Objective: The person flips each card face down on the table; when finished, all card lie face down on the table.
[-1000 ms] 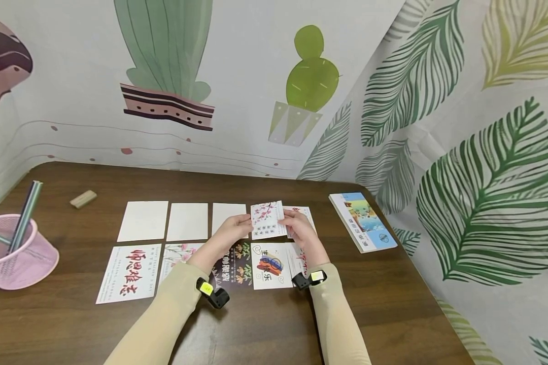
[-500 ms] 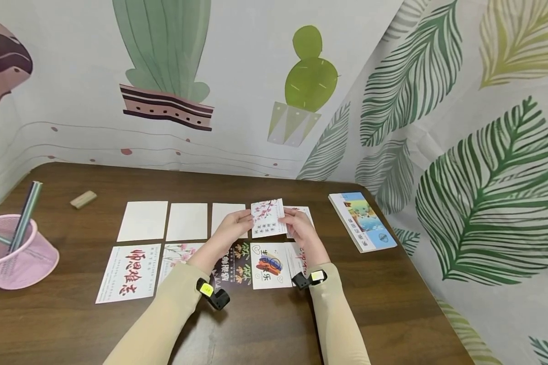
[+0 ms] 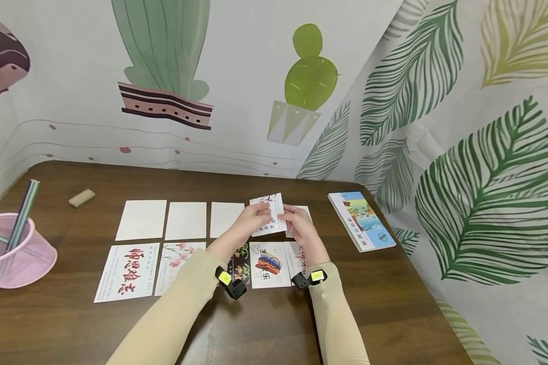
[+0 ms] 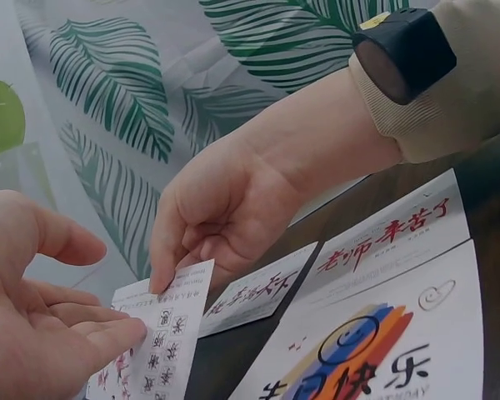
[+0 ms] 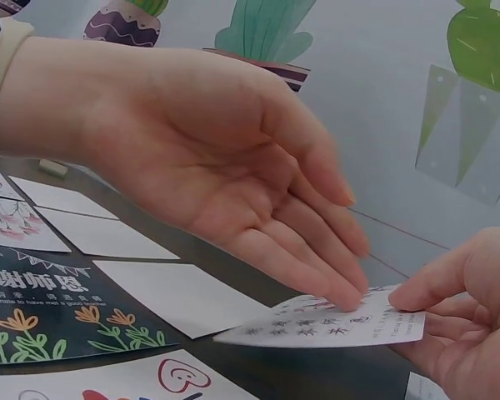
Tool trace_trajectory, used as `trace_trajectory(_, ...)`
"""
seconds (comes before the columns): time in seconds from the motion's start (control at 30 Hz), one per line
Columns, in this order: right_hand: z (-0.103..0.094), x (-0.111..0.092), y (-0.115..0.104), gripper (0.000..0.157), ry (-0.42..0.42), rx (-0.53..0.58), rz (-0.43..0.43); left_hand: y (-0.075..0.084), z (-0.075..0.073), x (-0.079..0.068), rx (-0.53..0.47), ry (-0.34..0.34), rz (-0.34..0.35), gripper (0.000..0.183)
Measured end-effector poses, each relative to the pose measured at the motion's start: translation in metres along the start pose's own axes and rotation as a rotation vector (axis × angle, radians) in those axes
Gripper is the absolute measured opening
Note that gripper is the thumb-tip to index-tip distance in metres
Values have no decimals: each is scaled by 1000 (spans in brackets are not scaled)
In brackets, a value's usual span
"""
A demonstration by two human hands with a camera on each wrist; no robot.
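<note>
Presently, my head view shows a pink mesh cup [image 3: 34, 266] on the counter [image 3: 392, 309], well left of the blossom card [image 3: 276, 210]. Nearer the blossom card, same side, lie three blank cards [image 3: 185, 221] in a row. My left hand [image 3: 245, 224] is unclenched, extended fingers touching the blossom card's face. My right hand [image 3: 303, 228] pinches the blossom card's right edge, over the counter. Well right of the blossom card lies a blue-and-white packet [image 3: 362, 221].

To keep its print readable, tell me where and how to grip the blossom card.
Probably pinch the blossom card by its right edge, from the right: it is thin, raised off the table, and the left hand covers some print.
</note>
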State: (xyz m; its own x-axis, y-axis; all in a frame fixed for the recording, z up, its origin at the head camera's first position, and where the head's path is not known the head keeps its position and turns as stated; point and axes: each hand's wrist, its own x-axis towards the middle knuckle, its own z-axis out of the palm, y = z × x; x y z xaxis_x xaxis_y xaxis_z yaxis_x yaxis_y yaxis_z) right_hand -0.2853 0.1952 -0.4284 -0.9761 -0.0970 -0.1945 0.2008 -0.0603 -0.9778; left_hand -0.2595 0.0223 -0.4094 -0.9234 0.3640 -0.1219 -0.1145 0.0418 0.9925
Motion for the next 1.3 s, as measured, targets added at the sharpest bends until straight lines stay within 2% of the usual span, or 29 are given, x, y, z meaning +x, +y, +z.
trace_trajectory(0.23, 1, 1, -3, 49, 27, 67, 2, 7, 5, 6, 64, 23, -27, 57)
trace_trajectory(0.53, 5, -6, -13, 49, -18, 173, -51, 25, 6, 9, 114, 130, -1, 50)
trace_trajectory(0.67, 6, -8, -16, 49, -50, 185, -64, 29, 7, 11, 143, 210, 4, 47)
trace_trajectory(0.9, 7, -11, -18, 49, -92, 224, -92, 26, 10, 15, 211, 408, 69, 46)
trace_trajectory(1.07, 7, -11, -17, 46, -99, 251, -99, 24, 14, 16, 221, 506, 61, 45)
trace_trajectory(1.2, 7, -11, -18, 47, -98, 251, -101, 24, 14, 18, 211, 518, 69, 42)
trace_trajectory(1.3, 5, -11, -18, 47, -101, 265, -104, 23, 11, 18, 94, 463, 69, 41)
